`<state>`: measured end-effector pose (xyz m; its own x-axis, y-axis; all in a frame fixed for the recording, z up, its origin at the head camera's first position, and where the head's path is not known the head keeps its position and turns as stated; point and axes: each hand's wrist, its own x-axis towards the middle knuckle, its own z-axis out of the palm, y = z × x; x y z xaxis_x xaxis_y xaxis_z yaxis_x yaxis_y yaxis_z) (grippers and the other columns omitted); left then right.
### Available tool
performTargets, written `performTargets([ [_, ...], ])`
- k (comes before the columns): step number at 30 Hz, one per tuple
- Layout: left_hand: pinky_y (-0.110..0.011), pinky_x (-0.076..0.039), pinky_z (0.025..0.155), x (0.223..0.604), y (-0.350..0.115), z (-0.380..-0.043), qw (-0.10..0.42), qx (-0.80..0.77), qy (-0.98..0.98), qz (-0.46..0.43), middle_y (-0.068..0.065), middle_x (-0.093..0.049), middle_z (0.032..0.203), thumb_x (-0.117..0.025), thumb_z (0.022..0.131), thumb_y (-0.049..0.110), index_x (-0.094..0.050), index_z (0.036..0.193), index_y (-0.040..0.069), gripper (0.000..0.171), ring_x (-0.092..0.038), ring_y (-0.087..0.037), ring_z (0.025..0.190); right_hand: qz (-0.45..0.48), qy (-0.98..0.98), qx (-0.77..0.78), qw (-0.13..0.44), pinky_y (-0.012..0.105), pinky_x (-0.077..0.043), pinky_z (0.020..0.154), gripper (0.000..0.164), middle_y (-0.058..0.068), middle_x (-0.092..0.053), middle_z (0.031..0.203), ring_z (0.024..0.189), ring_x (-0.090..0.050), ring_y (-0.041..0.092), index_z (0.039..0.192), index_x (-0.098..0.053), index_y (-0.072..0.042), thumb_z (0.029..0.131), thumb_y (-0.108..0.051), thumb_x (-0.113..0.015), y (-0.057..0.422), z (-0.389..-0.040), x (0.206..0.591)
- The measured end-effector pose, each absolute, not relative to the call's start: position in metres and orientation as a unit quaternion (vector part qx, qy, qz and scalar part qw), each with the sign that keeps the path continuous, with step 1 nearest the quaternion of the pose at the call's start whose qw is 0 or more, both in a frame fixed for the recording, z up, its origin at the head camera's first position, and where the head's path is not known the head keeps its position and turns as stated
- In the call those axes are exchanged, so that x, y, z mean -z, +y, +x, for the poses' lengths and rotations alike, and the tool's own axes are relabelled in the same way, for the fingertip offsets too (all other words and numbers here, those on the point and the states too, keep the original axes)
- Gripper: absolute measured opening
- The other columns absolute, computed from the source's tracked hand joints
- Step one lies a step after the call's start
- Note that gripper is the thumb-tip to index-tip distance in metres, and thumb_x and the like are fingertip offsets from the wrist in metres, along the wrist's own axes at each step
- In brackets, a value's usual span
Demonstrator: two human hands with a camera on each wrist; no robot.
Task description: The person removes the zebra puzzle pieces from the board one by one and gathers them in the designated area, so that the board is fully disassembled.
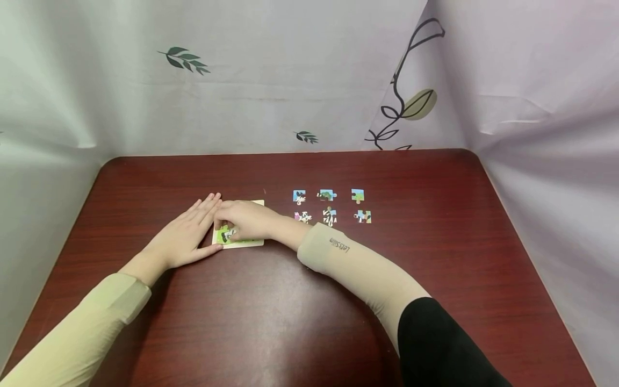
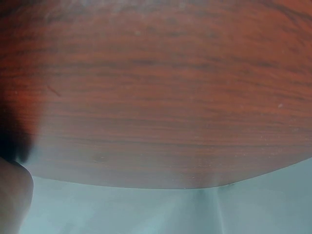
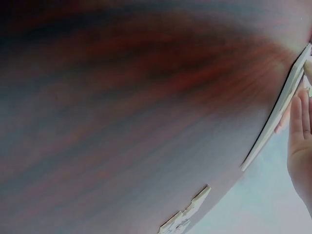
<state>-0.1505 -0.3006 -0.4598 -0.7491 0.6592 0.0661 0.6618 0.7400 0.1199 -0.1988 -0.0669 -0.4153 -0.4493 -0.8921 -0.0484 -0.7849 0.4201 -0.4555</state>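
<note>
A small jigsaw board [image 1: 258, 243] with a pale border and a green picture lies left of the table's middle. My left hand [image 1: 184, 234] rests along its left edge, fingers straight and thumb stretched to the near corner. Over the board, my right hand [image 1: 249, 219] reaches in from the right with bent fingers, hiding much of the picture. Its thumb and forefinger pinch a green-and-white puzzle piece [image 1: 225, 235] at the board's left side. The right wrist view catches the board's edge [image 3: 273, 122] and part of the right hand [image 3: 303, 141].
Several loose puzzle pieces lie in two rows right of the board, among them a blue-and-green one [image 1: 358, 195] and a piece [image 1: 330, 216] close to the right sleeve [image 1: 319, 250]. The dark red table [image 1: 271, 322] meets a pale patterned curtain [image 1: 261, 97] at the back.
</note>
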Motion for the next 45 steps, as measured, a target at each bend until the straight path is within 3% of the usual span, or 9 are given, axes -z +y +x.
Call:
performTargets([
  [9, -0.033, -0.001, 0.138, 0.460, -0.299, -0.150, 0.009, 0.075, -0.932, -0.354, -0.023, -0.019, 0.176, -0.069, 0.097, 0.051, -0.020, 0.167, -0.003, 0.102, -0.019, -0.038, 0.165, -0.478, 0.817, 0.279, 0.166, 0.009, -0.050, 0.088, 0.017, 0.004, -0.071, 0.125, 0.101, -0.070, 0.010, 0.115, -0.077, -0.010, 0.100, -0.005, -0.068, -0.062, -0.200, 0.414],
  [17, -0.030, 0.002, 0.137, 0.463, -0.299, -0.150, 0.011, 0.072, -0.932, -0.356, -0.024, -0.019, 0.176, -0.069, 0.097, 0.051, -0.022, 0.166, -0.006, 0.101, -0.021, -0.040, 0.164, -0.454, 0.800, 0.339, 0.197, 0.007, -0.053, 0.085, 0.014, 0.008, -0.074, 0.120, 0.099, -0.072, 0.013, 0.113, -0.078, -0.007, 0.100, -0.009, -0.073, -0.058, -0.201, 0.413],
  [23, -0.031, 0.001, 0.138, 0.463, -0.298, -0.151, 0.012, 0.076, -0.932, -0.355, -0.024, -0.020, 0.176, -0.068, 0.097, 0.051, -0.022, 0.167, -0.004, 0.100, -0.020, -0.039, 0.165, -0.440, 0.804, 0.348, 0.198, 0.008, -0.054, 0.084, 0.014, 0.008, -0.075, 0.116, 0.097, -0.074, 0.013, 0.112, -0.079, -0.007, 0.099, -0.010, -0.075, -0.047, -0.201, 0.401],
  [33, -0.026, 0.005, 0.136, 0.463, -0.302, -0.150, 0.014, 0.072, -0.934, -0.350, -0.025, -0.020, 0.176, -0.069, 0.097, 0.050, -0.019, 0.167, -0.006, 0.103, -0.020, -0.039, 0.165, -0.426, 0.805, 0.329, 0.248, 0.013, -0.057, 0.082, 0.010, 0.005, -0.080, 0.104, 0.088, -0.072, 0.009, 0.106, -0.081, -0.006, 0.097, -0.007, -0.077, -0.008, -0.201, 0.382],
  [45, -0.027, 0.005, 0.136, 0.462, -0.300, -0.152, 0.013, 0.068, -0.933, -0.353, -0.025, -0.019, 0.176, -0.069, 0.096, 0.050, -0.021, 0.166, -0.006, 0.102, -0.022, -0.041, 0.164, -0.394, 0.811, 0.316, 0.295, 0.017, -0.059, 0.078, 0.007, 0.006, -0.081, 0.094, 0.080, -0.073, 0.007, 0.100, -0.080, -0.005, 0.095, -0.002, -0.076, 0.043, -0.201, 0.385],
])
